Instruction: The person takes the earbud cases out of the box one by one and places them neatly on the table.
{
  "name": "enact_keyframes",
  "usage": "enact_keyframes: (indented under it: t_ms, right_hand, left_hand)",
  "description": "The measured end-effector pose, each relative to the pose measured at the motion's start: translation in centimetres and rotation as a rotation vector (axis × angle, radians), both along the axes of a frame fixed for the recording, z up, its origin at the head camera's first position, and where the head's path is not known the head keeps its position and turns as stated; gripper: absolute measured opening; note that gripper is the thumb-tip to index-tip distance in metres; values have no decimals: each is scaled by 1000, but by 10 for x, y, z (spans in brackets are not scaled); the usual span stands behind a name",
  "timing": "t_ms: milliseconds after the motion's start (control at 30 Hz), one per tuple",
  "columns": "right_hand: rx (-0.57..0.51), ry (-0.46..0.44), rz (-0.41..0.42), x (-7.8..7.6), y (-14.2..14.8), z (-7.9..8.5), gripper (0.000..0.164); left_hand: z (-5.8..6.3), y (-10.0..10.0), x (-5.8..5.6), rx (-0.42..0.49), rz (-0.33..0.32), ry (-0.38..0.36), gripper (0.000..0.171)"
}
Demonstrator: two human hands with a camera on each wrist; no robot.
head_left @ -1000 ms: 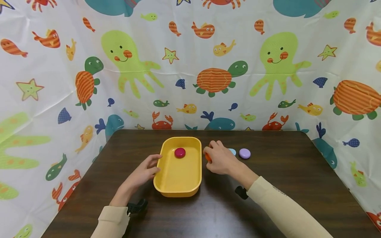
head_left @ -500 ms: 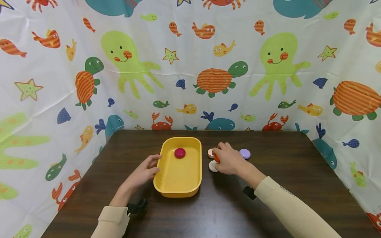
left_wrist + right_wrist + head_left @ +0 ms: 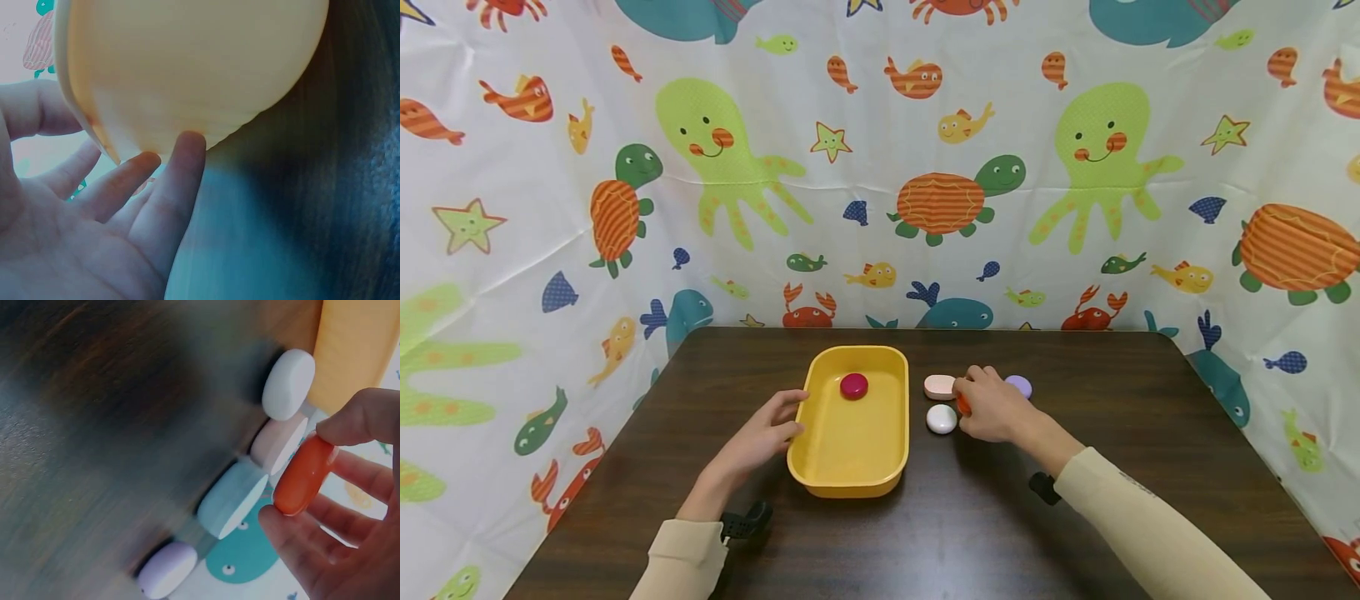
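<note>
My right hand (image 3: 996,407) pinches an orange bar of soap (image 3: 305,476) between thumb and fingers, above the table. Below it, in the right wrist view, stand a white soap bar (image 3: 289,385), a pink one (image 3: 275,442), a light blue one (image 3: 230,503) and a purple one (image 3: 167,570). In the head view the hand hides the light blue bar. My left hand (image 3: 767,433) touches the left side of a yellow tray (image 3: 850,450) with relaxed fingers, the tips against its wall and rim. A dark red soap bar (image 3: 853,386) lies inside the tray toward the far end.
A dark wooden table (image 3: 850,550) carries everything. Behind and beside it hangs a white curtain (image 3: 865,100) printed with sea animals. The tray's raised walls stand between the two hands.
My right hand has moved right, away from the tray, carrying the orange soap bar and uncovering the pink and white bars. The left hand and tray have stayed put.
</note>
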State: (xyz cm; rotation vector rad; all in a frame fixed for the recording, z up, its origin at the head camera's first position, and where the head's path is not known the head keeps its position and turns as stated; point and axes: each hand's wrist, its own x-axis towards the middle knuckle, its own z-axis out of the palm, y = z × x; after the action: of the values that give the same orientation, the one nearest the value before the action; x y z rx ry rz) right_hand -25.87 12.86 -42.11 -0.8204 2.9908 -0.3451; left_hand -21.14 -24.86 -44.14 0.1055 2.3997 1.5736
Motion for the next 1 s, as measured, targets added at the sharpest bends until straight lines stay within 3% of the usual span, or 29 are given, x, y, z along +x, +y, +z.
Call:
enact_keyframes:
  t_ms: [1000]
  right_hand:
    - [54, 14, 10, 3, 16, -27, 32]
  left_hand:
    - [0, 0, 2, 7, 6, 1, 58]
